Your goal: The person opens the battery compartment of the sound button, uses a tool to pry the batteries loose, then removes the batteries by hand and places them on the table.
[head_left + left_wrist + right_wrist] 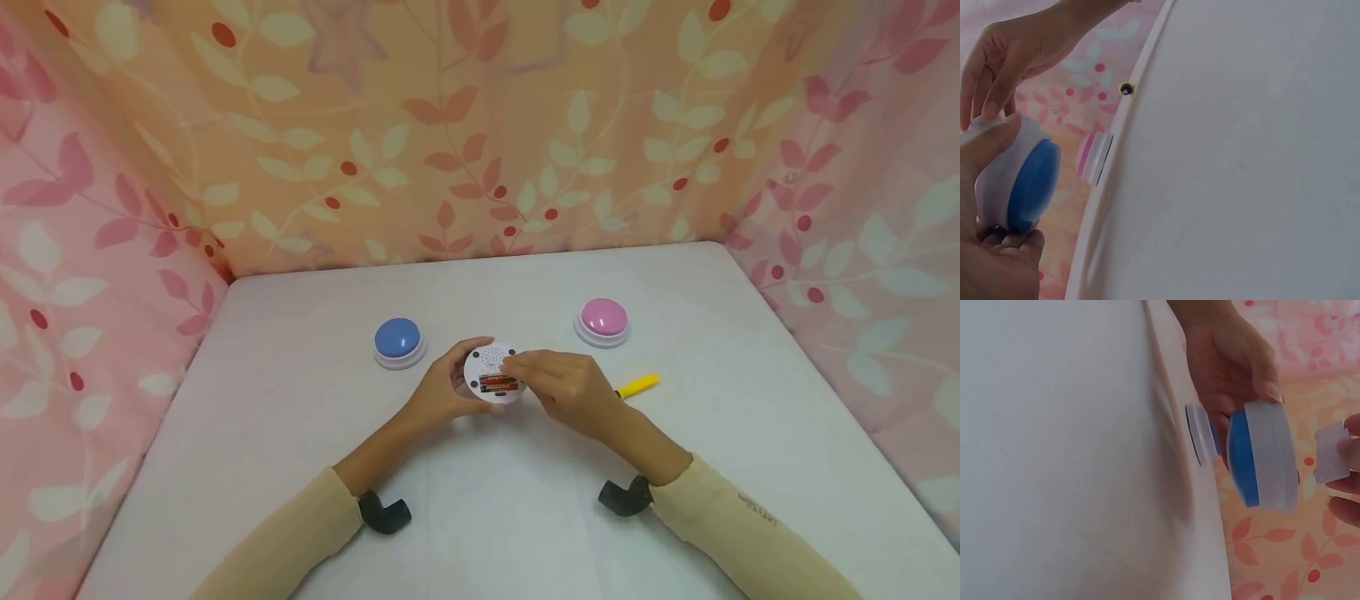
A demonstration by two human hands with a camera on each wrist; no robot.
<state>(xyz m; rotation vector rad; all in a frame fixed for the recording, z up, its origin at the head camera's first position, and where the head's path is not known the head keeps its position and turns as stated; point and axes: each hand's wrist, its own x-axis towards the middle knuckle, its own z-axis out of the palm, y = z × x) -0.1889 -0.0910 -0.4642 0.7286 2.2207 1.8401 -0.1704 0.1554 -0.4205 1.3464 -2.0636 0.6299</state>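
My left hand (441, 388) grips a round push-button light or buzzer (482, 356) by its rim, its white underside turned up toward the head camera. A blue dome (1036, 186) faces away on the other side, plain in both wrist views. Two batteries (498, 384) show in the uncovered compartment of the underside, near speaker holes and dark round feet. Between thumb and fingers my right hand (574, 388) pinches a small white battery cover (1331, 454), which stands a little apart from the underside in the right wrist view.
On the white table (495, 517) stand a blue-domed button (397, 338) to the left and a pink-domed one (603, 318) to the right. A yellow-handled tool (639, 385), partly hidden, lies behind my right wrist. Patterned curtains (480, 125) enclose the back and sides.
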